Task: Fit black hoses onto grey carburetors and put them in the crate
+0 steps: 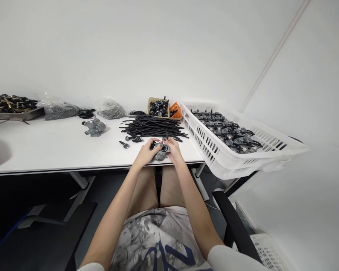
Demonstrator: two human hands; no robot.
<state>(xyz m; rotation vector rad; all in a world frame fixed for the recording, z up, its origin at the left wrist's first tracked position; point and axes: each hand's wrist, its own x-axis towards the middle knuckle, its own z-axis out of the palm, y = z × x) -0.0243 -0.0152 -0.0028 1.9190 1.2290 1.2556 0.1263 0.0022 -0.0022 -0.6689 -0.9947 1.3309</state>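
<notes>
Both my hands meet at the front edge of the white table [45,150], wrapped round one small grey metal part with a dark round opening [163,149]. My left hand [146,151] grips its left side, fingers curled. My right hand [173,149] holds the right side, fingertips on top of it. Just behind the hands lies a pile of thin black tubes [154,127]. Two small black pieces [125,144] lie loose to the left of the hands.
A white slotted crate [214,150] full of grey parts with black hoses stands at the right. Behind the tubes are a tan box of black parts [158,107] and an orange bin [175,110]. A grey metal body [94,127], bags and a tray [14,109] lie to the left.
</notes>
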